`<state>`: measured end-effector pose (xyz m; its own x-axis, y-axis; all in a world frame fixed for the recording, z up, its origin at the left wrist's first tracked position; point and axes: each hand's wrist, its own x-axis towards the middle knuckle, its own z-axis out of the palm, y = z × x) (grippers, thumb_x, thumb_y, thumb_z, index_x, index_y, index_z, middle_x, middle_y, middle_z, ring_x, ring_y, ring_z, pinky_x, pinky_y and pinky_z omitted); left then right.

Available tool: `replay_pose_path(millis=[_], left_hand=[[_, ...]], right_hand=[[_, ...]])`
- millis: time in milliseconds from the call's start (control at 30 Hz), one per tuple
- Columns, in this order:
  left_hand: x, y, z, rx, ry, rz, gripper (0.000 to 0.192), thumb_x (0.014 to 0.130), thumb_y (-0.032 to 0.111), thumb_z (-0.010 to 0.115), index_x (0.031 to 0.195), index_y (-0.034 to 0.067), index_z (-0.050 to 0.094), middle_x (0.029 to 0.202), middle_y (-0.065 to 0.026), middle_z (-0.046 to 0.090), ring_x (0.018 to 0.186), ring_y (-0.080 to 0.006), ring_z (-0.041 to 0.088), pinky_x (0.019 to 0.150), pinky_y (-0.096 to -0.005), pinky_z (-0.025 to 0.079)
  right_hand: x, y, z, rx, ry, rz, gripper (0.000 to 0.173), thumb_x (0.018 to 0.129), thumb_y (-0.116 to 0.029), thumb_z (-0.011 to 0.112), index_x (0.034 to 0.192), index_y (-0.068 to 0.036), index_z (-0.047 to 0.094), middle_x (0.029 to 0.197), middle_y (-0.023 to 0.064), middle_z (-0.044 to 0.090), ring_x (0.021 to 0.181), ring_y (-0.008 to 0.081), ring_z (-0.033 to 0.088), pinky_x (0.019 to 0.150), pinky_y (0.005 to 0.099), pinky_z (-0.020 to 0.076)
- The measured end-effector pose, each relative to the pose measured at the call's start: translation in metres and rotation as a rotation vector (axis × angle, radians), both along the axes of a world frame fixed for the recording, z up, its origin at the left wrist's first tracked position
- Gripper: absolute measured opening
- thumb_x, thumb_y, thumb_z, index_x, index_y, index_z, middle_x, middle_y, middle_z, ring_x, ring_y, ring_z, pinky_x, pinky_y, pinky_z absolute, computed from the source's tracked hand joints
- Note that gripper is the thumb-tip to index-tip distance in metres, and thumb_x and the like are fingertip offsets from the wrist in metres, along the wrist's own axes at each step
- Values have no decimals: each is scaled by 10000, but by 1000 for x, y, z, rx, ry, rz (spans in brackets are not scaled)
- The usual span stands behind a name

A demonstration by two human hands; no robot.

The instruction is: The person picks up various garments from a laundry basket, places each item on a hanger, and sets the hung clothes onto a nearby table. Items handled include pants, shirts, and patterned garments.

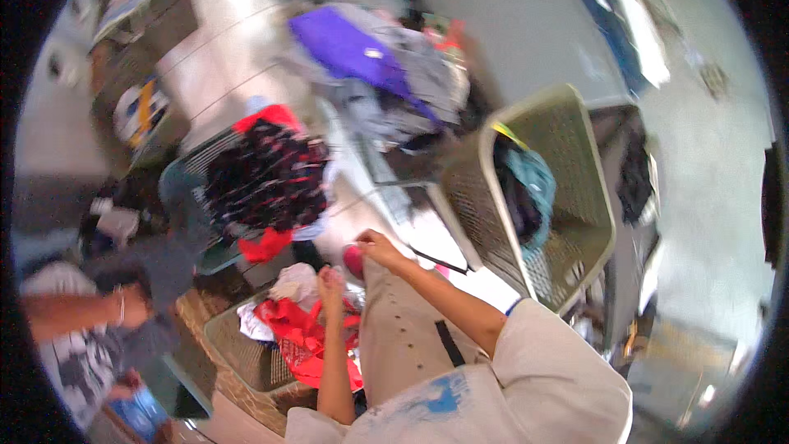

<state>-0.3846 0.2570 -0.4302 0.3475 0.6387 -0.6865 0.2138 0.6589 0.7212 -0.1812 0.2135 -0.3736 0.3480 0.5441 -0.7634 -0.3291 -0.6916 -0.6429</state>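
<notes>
Loosely bent, my right hand (379, 249) hangs in front of my beige trousers (394, 327), with nothing visible in its fingers. My left hand (331, 283) is raised over a woven plastic basket (237, 351) of red and white clothes; blur hides whether it holds anything. A red garment (302, 333) lies bunched below that hand. Just ahead stands a crate heaped with a black, red-patterned garment (265, 179); red cloth (265, 246) hangs over its near side. To the right of my right hand, a tall olive basket (468, 197) holds teal cloth (535, 188) and dark cloth.
Another person's arm (80, 314) reaches in at the left, near a dark container (179, 382). A pile of grey clothes with a purple garment (351, 46) lies ahead. More containers (142, 31) stand at the far left. A grey panel (505, 18) rises at upper right.
</notes>
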Motion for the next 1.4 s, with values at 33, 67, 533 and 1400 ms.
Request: replay_pose_path(millis=[33, 67, 533, 1400], left_hand=[[14, 6, 19, 1, 9, -68, 348, 882, 163, 538, 1199, 57, 440, 1117, -82, 546, 885, -154, 562, 776, -259, 462], [28, 5, 42, 16, -74, -103, 348, 894, 168, 523, 1209, 54, 428, 1104, -82, 554, 880, -154, 566, 777, -256, 464], [125, -64, 196, 437, -159, -183, 305, 919, 68, 430, 1220, 17, 418, 1044, -120, 584, 831, -147, 589, 798, -258, 479], [389, -239, 511, 934, -819, -638, 195, 801, 39, 611, 993, 11, 627, 966, -31, 640, 885, -99, 559, 812, -253, 430]], right_hand=[[10, 1, 61, 108, -10, -28, 226, 868, -186, 548, 1034, -35, 572, 940, 50, 586, 860, 127, 560, 752, 286, 468], [24, -7, 114, 176, 9, -69, 217, 884, -182, 538, 1033, -27, 569, 942, 47, 584, 855, 121, 561, 772, 278, 463], [217, -368, 17, -716, -1017, -783, 563, 764, -393, 657, 1100, 32, 506, 996, 210, 589, 923, 421, 557, 821, 460, 442], [238, -508, 557, 1114, -733, -711, 528, 750, -213, 664, 1161, 63, 481, 1028, 117, 600, 931, 169, 597, 869, 285, 459]])
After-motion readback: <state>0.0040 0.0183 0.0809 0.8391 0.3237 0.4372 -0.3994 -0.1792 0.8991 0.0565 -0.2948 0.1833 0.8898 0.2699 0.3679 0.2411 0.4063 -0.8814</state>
